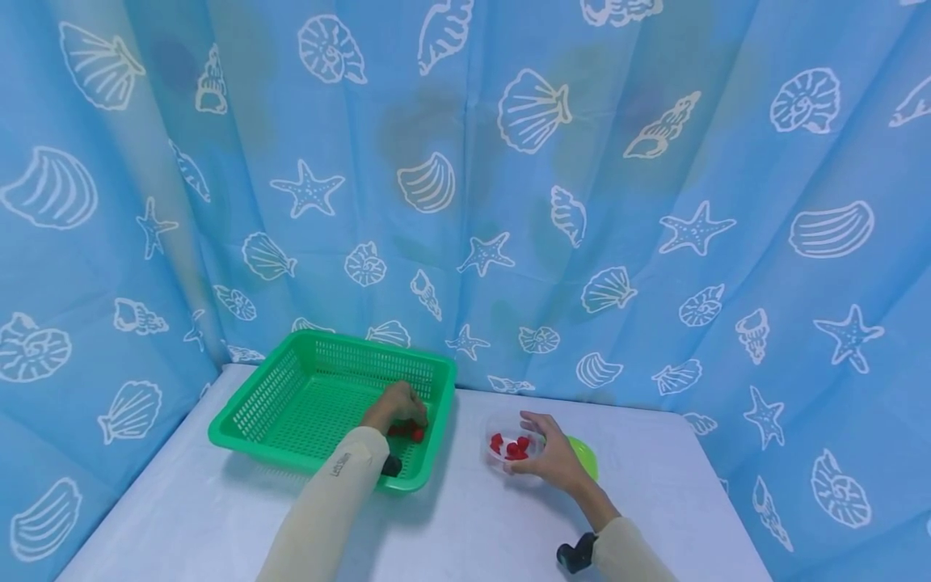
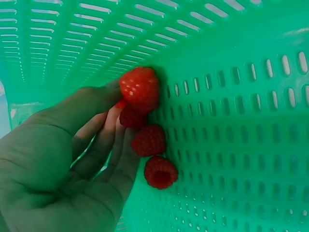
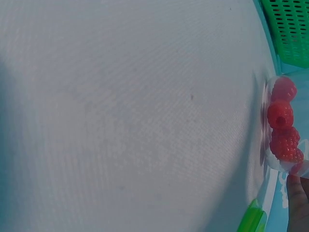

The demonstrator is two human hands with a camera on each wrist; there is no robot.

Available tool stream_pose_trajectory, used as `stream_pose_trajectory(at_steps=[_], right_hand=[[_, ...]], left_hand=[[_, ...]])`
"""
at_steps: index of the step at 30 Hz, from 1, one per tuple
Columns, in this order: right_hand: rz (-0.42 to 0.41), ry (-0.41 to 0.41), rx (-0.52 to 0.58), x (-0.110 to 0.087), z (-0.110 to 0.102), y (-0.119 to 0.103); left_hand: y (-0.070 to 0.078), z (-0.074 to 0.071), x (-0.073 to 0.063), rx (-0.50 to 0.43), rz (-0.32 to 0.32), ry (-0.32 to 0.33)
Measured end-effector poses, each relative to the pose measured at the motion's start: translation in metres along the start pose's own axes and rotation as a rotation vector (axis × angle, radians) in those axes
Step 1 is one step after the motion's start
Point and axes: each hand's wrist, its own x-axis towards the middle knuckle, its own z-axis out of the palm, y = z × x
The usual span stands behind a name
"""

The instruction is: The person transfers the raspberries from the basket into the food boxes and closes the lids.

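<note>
My left hand reaches down into the right side of a green plastic basket. In the left wrist view, its fairly straight fingers and thumb touch a short row of berries against the basket wall: a brighter red berry with pale specks at the thumb tip, and raspberries below it. Whether any berry is pinched is hard to see. My right hand grips a small clear plastic container standing on the table, thumb in front and fingers behind. Several raspberries lie in it.
A bright green lid lies on the white-covered table, partly behind the right hand. A blue shell-print curtain hangs behind the table. Dark wrist-camera mounts sit on both wrists.
</note>
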Motion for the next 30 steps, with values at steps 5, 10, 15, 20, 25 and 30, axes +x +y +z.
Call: stream_pose_trajectory(at_steps=[5, 10, 15, 20, 25, 30], right_hand=[[0.004, 0.004, -0.004, -0.001, -0.001, -0.002], [0.009, 0.002, 0.000, -0.001, -0.001, -0.001], [0.010, -0.001, 0.004, 0.000, 0.000, 0.000], [0.005, 0.003, 0.005, 0.000, -0.001, -0.002], [0.010, 0.001, 0.000, 0.000, 0.000, -0.003], [0.012, 0.005, -0.002, 0.000, 0.000, -0.002]], left_hand=[[0.002, -0.001, -0.002, -0.019, 0.010, 0.001], [0.003, -0.001, -0.004, -0.022, 0.004, -0.009], [0.004, -0.002, -0.005, -0.018, 0.017, -0.017], [0.008, -0.005, -0.006, -0.007, 0.046, -0.007], [0.013, -0.008, -0.005, -0.020, 0.049, 0.008], [0.016, -0.009, -0.003, -0.059, 0.092, 0.034]])
